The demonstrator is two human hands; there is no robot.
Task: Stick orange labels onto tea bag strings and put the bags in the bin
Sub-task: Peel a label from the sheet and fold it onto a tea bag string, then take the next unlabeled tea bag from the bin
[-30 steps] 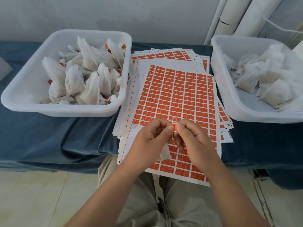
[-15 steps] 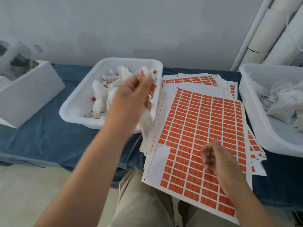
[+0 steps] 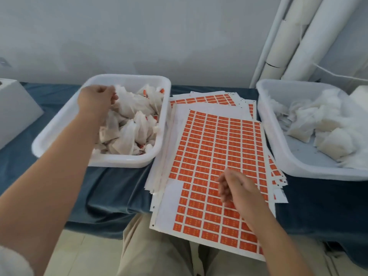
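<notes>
- My left hand [image 3: 97, 98] is curled over the left bin [image 3: 59, 134] of tagged bags [image 3: 135, 124]. I can't tell if it holds one.
- My right hand [image 3: 235, 186] is loose and empty above the labels [image 3: 209, 146].
- More bags [image 3: 328, 126] wait in the right bin [image 3: 278, 154].

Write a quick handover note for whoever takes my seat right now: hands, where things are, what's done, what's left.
Left hand: over the left bin, fingers curled at the bags; grip unclear.
Right hand: loosely curled, empty, over the label sheet.
Done: labelled tea bags piled in the left bin, orange tags showing.
Left: plain bags in the right bin show no orange; many labels remain on the sheet.
</notes>
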